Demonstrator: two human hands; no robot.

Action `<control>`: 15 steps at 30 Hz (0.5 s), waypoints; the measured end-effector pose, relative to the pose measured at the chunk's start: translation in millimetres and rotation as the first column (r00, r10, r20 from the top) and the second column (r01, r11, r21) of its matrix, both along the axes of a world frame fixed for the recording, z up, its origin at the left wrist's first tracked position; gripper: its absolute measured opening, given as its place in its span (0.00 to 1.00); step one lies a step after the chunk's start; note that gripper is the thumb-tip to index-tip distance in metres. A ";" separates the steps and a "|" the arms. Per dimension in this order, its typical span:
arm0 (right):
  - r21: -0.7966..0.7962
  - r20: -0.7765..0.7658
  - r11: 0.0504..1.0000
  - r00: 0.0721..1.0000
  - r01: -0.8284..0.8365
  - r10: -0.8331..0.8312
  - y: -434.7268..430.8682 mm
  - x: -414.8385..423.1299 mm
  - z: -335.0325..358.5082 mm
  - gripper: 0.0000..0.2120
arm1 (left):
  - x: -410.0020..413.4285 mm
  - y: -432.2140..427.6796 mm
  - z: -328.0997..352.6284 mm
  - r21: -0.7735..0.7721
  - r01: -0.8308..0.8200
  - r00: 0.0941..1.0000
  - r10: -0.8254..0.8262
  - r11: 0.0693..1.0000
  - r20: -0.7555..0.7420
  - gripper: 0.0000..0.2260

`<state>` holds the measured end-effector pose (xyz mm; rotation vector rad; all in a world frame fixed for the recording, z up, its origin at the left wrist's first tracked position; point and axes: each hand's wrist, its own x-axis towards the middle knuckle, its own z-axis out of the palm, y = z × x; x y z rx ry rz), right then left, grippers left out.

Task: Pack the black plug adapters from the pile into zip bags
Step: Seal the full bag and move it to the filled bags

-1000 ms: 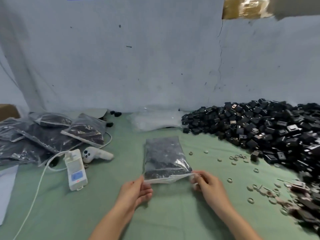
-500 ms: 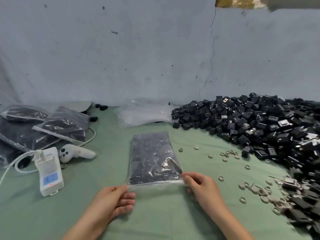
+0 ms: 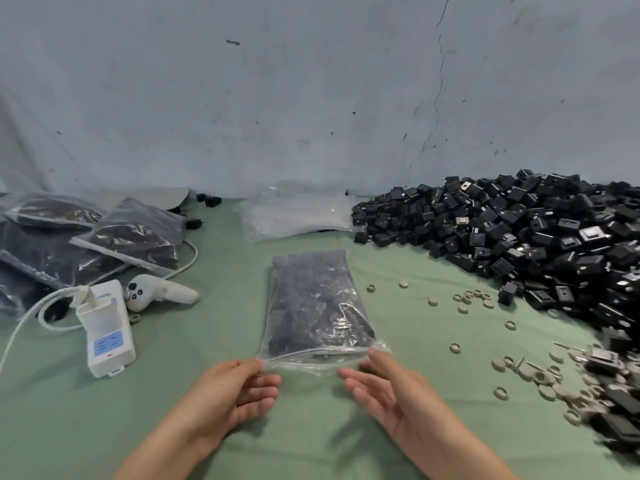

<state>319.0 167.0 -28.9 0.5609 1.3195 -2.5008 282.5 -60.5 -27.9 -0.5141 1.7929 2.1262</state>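
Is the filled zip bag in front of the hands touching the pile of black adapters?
Apart. The head view shows bare green table cover and small rings between the zip bag and the pile.

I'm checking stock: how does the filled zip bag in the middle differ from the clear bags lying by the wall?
The filled zip bag bulges with dark contents; the clear bags look flat and empty. The filled zip bag lies alone mid-table; the clear bags lie beside the adapter pile. Both are transparent plastic.
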 end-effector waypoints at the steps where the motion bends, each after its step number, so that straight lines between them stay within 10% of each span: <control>1: -0.062 0.029 0.997 0.998 -0.045 0.046 -10.3 2.8 -0.4 0.17 | 1.4 1.2 1.5 0.024 -0.006 1.000 0.006 1.000 0.007 0.06; 8: -0.256 0.107 0.966 0.993 -0.027 0.056 -65.1 -12.7 0.2 0.10 | 18.3 9.1 0.6 -0.043 0.053 0.999 -0.053 0.998 -0.002 0.13; 15: -0.111 0.037 0.987 0.991 -0.121 0.125 -91.3 -9.9 -2.5 0.10 | 20.6 0.8 -3.6 -0.193 0.092 0.990 -0.110 0.977 -0.085 0.12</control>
